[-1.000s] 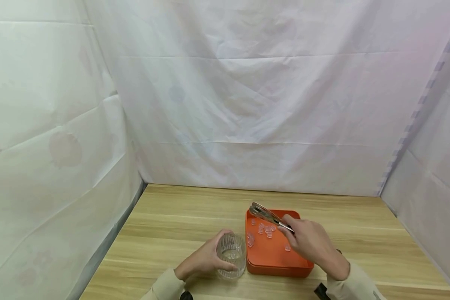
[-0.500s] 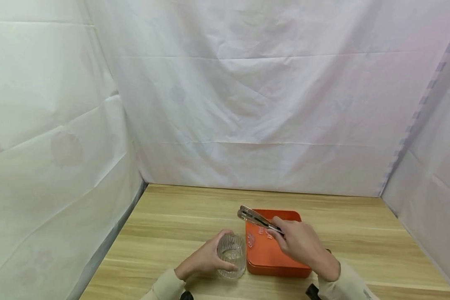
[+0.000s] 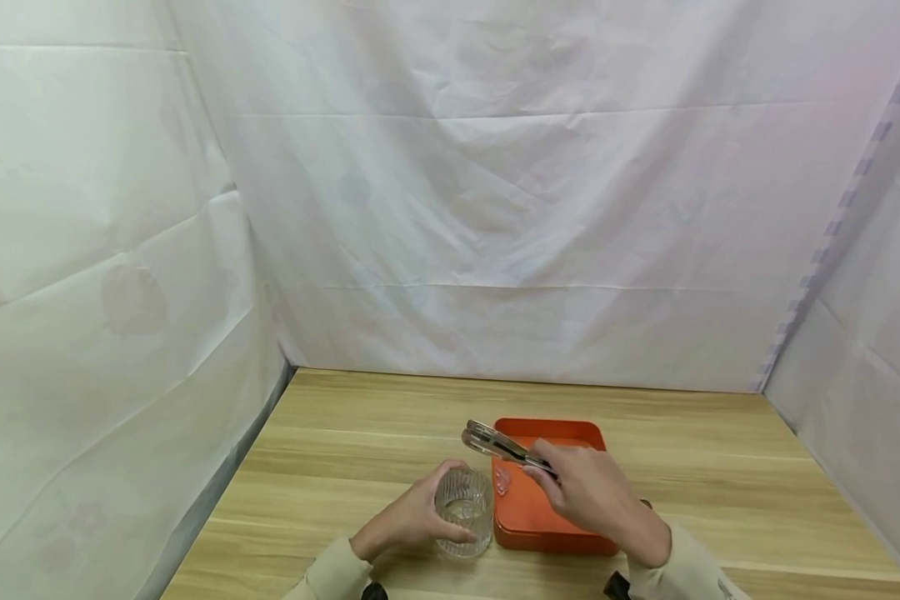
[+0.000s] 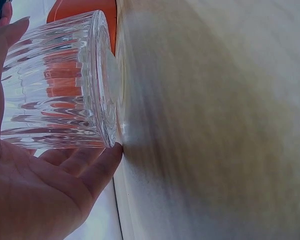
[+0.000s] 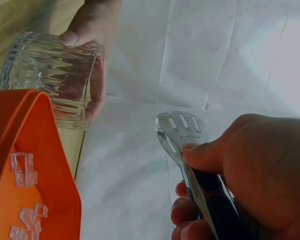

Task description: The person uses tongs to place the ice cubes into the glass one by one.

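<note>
My left hand [image 3: 414, 510] curls its fingers and thumb around a clear ribbed drinking glass [image 3: 471, 515], which stands upright on the table. My right hand [image 3: 592, 492] grips metal tongs [image 3: 498, 443] by the handle, thumb on top. The slotted tips point left and hang beyond the glass and the box's left rim. In the right wrist view, a small clear piece [image 5: 158, 124] shows at the tips of the tongs; most of it is hidden. An orange box [image 3: 551, 537] touches or nearly touches the glass. Several clear plastic-looking cubes [image 5: 23, 170] lie in it.
The wood-grain table [image 3: 360, 433] extends around the glass and box. White cloth [image 3: 495, 208] hangs behind it and on both sides. My right forearm passes over the box's front right corner.
My right hand has carried the tongs left and slightly nearer, from over the orange box to beyond its left rim, near the glass. The left hand and glass have stayed in place.
</note>
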### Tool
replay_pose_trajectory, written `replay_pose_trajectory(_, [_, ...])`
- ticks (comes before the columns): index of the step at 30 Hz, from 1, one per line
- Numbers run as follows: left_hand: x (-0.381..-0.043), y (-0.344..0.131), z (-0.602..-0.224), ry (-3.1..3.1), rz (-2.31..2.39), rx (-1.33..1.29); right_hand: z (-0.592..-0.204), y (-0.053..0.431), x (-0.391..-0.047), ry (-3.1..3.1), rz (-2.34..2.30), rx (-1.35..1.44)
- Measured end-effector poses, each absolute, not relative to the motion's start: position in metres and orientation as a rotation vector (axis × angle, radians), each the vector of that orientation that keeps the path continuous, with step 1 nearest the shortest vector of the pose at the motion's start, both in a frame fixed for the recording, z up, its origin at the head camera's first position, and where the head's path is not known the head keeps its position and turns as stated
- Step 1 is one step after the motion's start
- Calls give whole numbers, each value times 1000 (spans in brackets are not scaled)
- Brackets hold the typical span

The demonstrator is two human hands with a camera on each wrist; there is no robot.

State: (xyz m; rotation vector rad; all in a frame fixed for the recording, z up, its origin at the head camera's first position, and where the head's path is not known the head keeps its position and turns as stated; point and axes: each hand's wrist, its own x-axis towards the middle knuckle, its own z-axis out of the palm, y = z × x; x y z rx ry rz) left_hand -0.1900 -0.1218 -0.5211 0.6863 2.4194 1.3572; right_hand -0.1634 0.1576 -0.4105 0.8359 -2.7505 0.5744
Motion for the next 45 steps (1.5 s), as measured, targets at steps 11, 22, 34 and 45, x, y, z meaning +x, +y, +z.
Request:
replay_pose_trajectory(11, [-187,-121,-519,2378,1392,680,-413,153,-159,-2759,553,869])
replay_pose_trajectory(22, [-189,-121,-518,2411,1366,671,-414,151,-159,-2741,570,897])
replay_pose_trajectory(34, [-189,-122,-520,2393,1385,687,-414,150,-159,-2735,554,903])
replay_pose_trajectory(45, [-190,-123,-522,2416,1362,722,-413,154,-160,-2757,572,877])
